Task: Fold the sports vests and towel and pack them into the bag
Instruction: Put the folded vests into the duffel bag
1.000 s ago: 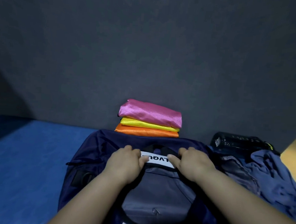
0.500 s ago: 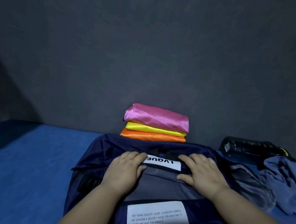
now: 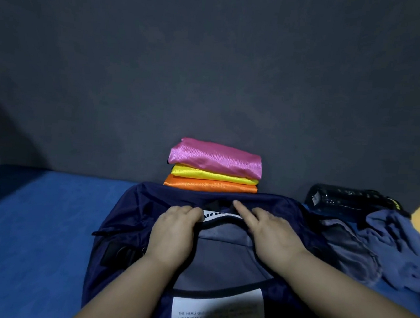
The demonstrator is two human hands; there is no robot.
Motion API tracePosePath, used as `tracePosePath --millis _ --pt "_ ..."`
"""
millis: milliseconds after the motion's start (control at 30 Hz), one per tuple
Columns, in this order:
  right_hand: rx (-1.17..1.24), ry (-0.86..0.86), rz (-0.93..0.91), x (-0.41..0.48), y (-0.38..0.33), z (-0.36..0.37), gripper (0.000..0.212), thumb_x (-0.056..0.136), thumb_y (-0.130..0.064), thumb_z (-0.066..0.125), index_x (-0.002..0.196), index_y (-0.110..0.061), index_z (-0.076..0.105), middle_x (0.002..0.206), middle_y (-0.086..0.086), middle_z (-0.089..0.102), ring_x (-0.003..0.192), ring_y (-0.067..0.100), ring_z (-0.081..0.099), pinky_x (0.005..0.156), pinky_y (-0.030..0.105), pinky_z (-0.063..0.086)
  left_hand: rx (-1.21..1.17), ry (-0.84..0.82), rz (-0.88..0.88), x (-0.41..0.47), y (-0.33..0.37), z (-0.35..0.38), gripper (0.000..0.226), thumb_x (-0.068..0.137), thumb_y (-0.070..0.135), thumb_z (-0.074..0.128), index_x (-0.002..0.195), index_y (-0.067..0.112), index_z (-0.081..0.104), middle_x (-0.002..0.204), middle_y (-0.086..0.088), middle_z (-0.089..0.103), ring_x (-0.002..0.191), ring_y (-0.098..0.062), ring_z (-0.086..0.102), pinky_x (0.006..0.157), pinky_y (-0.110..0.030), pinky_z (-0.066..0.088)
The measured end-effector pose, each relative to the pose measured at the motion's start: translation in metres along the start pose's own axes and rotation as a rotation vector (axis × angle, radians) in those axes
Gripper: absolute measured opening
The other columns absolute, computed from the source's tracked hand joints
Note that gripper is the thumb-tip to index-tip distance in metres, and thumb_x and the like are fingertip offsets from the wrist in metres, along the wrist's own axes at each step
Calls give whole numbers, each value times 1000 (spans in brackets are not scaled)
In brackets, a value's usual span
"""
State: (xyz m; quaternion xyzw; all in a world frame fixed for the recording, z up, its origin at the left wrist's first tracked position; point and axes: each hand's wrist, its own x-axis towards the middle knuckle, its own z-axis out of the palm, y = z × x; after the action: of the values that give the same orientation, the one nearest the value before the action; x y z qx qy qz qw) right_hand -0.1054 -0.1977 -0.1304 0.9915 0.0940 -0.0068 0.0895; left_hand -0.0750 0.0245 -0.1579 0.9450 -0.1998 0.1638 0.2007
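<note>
— Which step is this?
— Judging by the grip, opening the bag (image 3: 135, 215). The left hand (image 3: 174, 233) curls its fingers round the mouth's rim. The right hand (image 3: 273, 235) lays a straight index finger on top; its other fingers are unclear.
— And next?
— Probably spreading the mouth wide. The towel (image 3: 396, 246) lies crumpled to the right, and the folded vests (image 3: 215, 171) are stacked just behind the bag.

Bag (image 3: 130, 222) lies on the counter (image 3: 37, 233), centre foreground. A stack of three folded vests (image 3: 214, 170) sits directly behind it, against the wall (image 3: 210, 72). A bottle (image 3: 345, 199) lies on its side behind and to the right of the bag. The towel (image 3: 401, 246) lies crumpled in front of the bottle, beside the bag's right flank. The left hand (image 3: 174, 233) grips the rim of the bag's opening. The right hand (image 3: 271, 232) rests on the rim to the right of it; whether it grips cannot be determined.
</note>
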Motion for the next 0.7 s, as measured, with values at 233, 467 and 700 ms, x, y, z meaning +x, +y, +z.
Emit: tracePosePath --millis 233,467,700 --pt "-17 -205 -128 -10 20 14 90 53 -92 -25 134 -54 -28 162 2 -16 150 29 -5 120 40 3 -17 -213 -21 -7 -2 -8 28 97 20 40 120 32 52 129 8 54 112 -17 54 91 -32 44" --pt "72 -236 -111 -14 22 18 100 49 -101 7 129 -58 -33 147 -9 -36 147 24 -20 119 41 -8 170 -545 74 -21 -7 -4 137 34 91 -31 154 29 -10 158 7 -26 149 -13 -10 121 -31 -2" --pt "89 -320 -67 -11 19 17 112 49 -101 19 138 -53 -28 153 -9 -33 146 25 -25 119 49 -12 190 -620 69 -22 -3 0 140 26 97 -24 151 34 -19 144 10 -42 145 -14 -25 120 -35 -9"
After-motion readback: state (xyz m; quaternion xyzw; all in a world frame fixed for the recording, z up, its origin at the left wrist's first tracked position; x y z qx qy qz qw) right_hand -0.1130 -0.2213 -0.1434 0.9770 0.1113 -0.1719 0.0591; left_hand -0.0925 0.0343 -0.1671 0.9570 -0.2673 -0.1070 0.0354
